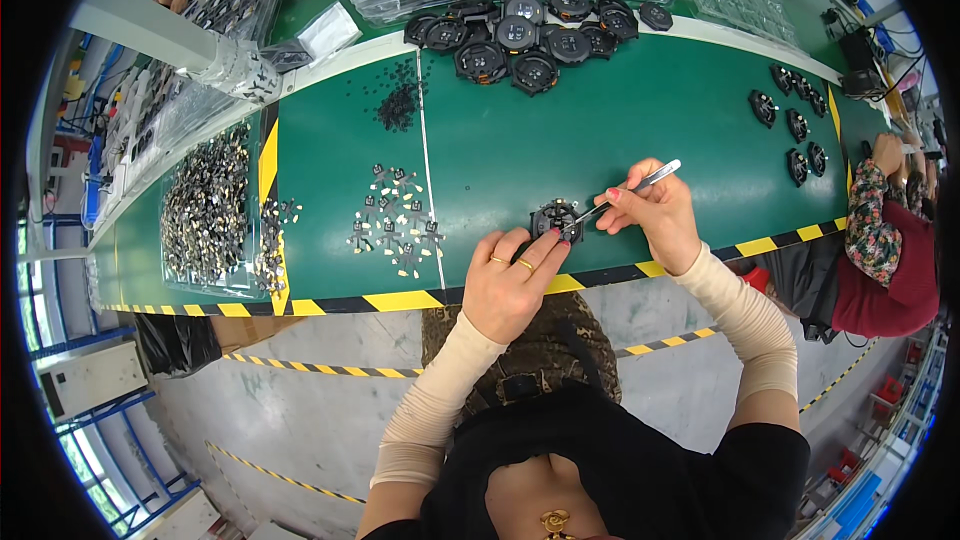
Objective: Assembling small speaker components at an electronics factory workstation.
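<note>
beyond the tweezers [658, 175], round black casings [517, 34] lie clustered.

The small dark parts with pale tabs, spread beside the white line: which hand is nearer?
Left. The left hand is right of the small dark parts, at the round black housing; the right hand, holding tweezers, is farther right.

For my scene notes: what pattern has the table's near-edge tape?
The tape has black and yellow diagonal stripes, in the head view.
</note>
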### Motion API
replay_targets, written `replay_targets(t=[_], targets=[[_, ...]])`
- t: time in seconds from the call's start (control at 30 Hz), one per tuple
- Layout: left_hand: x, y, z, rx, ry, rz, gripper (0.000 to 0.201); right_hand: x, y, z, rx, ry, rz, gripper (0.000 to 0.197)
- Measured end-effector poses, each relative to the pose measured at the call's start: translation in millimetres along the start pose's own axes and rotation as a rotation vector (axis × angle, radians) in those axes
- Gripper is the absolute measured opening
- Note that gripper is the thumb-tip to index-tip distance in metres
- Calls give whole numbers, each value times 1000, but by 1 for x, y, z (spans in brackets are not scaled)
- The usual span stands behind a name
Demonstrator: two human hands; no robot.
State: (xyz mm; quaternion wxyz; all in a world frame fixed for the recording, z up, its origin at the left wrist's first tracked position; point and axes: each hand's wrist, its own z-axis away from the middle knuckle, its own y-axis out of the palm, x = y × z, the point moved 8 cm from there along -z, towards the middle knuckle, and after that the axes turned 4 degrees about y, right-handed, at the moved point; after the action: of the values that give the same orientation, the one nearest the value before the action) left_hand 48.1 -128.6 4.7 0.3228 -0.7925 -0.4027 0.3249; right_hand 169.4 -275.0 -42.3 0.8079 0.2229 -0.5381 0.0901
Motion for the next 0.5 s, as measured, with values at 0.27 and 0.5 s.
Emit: replay_targets(t=[0.27, 0.5], targets=[[1, 1, -4, 14, -25, 4, 29, 13, 0, 1, -44, -36, 64, 16], [-4, -1, -8, 60, -5, -4, 29, 58, 41, 20, -27, -585, 930, 27]])
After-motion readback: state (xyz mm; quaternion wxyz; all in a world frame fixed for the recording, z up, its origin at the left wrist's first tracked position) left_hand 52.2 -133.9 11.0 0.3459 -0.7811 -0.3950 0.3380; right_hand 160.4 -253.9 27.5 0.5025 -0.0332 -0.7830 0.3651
